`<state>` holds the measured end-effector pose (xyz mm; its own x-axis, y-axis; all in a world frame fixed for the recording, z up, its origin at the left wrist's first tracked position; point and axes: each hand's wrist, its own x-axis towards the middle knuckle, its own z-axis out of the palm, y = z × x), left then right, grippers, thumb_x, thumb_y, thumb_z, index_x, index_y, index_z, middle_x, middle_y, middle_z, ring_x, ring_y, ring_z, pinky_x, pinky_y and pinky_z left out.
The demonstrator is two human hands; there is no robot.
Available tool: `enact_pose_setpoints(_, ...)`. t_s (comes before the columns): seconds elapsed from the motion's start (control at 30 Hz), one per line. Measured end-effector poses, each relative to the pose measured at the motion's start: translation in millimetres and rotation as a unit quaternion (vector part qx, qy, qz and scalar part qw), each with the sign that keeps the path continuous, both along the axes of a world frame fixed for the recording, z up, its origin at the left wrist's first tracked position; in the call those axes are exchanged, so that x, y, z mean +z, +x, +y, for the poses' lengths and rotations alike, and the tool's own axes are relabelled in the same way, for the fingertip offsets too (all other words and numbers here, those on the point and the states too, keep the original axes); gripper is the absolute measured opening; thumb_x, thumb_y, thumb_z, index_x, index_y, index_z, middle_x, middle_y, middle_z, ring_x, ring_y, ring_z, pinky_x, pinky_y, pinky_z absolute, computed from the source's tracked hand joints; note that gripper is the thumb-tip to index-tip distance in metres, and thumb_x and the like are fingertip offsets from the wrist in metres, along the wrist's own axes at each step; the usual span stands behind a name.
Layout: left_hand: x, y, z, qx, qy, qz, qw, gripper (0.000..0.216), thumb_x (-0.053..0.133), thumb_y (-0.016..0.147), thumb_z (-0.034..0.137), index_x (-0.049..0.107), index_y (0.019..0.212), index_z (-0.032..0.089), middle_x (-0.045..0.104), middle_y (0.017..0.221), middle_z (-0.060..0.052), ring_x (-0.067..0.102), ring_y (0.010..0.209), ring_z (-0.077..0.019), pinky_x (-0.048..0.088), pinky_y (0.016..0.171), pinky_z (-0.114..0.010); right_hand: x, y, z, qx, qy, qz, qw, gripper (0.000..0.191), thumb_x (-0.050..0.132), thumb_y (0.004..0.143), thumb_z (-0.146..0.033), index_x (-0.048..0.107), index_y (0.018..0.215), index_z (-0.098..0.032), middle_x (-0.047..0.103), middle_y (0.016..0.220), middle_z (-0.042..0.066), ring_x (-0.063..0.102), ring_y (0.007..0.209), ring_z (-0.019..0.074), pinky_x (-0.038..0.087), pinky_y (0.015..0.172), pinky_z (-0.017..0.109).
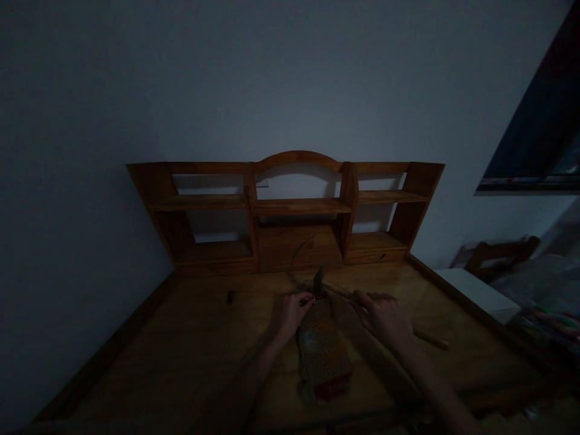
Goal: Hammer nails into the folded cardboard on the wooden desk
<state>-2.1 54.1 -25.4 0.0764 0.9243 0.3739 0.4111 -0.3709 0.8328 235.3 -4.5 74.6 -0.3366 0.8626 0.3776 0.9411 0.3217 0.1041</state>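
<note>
The light is dim. My right hand [383, 313] is closed around the wooden handle of a hammer [334, 290]. The handle's end juts out behind my wrist to the right. The hammer head hangs just over the far end of a long, speckled brown thing [322, 344] with a red near end, whose kind I cannot make out. At that far end, close by the hammer head, the fingers of my left hand [293, 311] are pinched together. A tiny bright spot shows at their tips, too small to name.
A wooden desk [194, 338] carries a shelf unit [299, 207] along its back. A small dark object [231, 296] lies left of my hands. A thin curved cord [294, 257] rises behind the hammer. Right of the desk stand a white surface [475, 293] and a wooden chair [502, 251].
</note>
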Motion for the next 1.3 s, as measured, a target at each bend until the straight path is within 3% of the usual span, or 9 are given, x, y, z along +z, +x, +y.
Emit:
enact_pose_setpoints(0.6, -6.2, -1.8, 3.0, 0.021, -0.016, 0.03, 0.999, 0.018, 0.059, 0.081, 0.025, 0.072, 0.092, 0.021, 0.072, 0.091, -0.003, 0.068, 0.079, -0.0185, 0.053, 0.07, -0.027, -0.2, 2.6, 5.5, -0.007, -0.013, 0.032, 0.999, 0.032, 0.034, 0.092, -0.045, 0.06, 0.09, -0.026, 0.07, 0.073, 0.004, 0.064, 0.066, 0.0195, 0.027, 0.056, 0.027)
enact_pose_setpoints(1.3, 0.3, -2.3, -1.5, 0.025, -0.023, 0.042, 0.999, 0.018, 0.06, 0.08, 0.026, 0.073, 0.092, 0.022, 0.072, 0.092, -0.003, 0.068, 0.08, -0.0187, 0.053, 0.069, -0.026, -3.3, 2.5, 5.1, -0.01, -0.024, 0.039, 0.999, 0.035, 0.033, 0.092, -0.049, 0.06, 0.09, -0.027, 0.07, 0.073, 0.003, 0.065, 0.065, 0.0207, 0.025, 0.054, 0.027)
